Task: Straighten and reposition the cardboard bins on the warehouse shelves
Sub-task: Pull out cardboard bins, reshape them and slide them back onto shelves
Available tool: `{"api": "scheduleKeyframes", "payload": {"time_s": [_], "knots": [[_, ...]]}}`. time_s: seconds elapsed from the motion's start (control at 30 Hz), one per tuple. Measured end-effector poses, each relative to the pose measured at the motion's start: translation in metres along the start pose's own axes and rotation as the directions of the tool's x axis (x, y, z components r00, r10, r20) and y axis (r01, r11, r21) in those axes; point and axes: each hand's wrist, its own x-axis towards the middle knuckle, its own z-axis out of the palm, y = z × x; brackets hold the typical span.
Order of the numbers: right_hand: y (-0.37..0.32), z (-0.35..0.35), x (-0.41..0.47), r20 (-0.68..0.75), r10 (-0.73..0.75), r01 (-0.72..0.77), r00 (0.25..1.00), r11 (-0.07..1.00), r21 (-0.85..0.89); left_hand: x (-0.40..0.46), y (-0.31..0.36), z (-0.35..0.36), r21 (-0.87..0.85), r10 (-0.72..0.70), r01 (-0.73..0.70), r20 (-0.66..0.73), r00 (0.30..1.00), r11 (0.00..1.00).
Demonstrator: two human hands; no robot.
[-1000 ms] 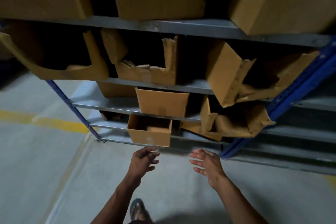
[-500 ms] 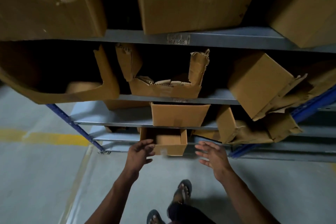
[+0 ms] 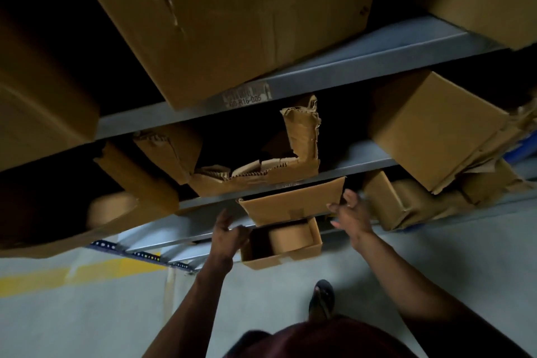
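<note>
1. Cardboard bin (image 3: 293, 205) on the second shelf up from the floor is the one in play. It sits skewed, front face poking out past the shelf edge, right above another small open bin (image 3: 283, 244) on the bottom level.
2. Right hand (image 3: 353, 213) is up at the bin's right corner, fingers spread and touching or just beside the side wall. Too blurry to say if it's got an actual grip.
3. Left hand (image 3: 226, 231) is a bit lower, loosely open, fingertips near the lower bin's left rim and below the skewed bin's left corner. Not holding anything.
4. So I'd say this is the reach-in step, just before squaring it up. Next move probably needs both palms on the side walls, then a twist and a push back.
5. Around it: a torn bin (image 3: 255, 160) one shelf (image 3: 360, 164) up, and tipped boxes (image 3: 430, 131) off to the right.
</note>
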Motion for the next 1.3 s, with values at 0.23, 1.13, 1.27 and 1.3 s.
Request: {"api": "scheduleKeyframes", "payload": {"time_s": [0.23, 1.13, 1.27, 1.3], "knots": [[0.001, 0.005, 0.012, -0.039, -0.034, 0.031, 0.999, 0.997, -0.075, 0.022, 0.001, 0.001, 0.003, 0.034, -0.034, 0.062, 0.998, 0.999], [0.028, -0.013, -0.092, -0.219, 0.102, -0.158, 0.971, 0.954, -0.255, -0.021, -0.024, -0.051, 0.137, -0.194, 0.175, 0.138, 0.971, 0.975], [0.016, 0.002, -0.076, -0.229, 0.052, -0.140, 0.972, 0.910, -0.391, -0.028, -0.024, -0.025, -0.063, -0.356, 0.359, 0.055, 0.933, 0.931], [0.020, 0.001, -0.072, -0.240, 0.013, -0.132, 0.971, 0.865, -0.484, -0.035, -0.024, -0.020, -0.113, -0.381, 0.384, 0.048, 0.923, 0.917]]}}
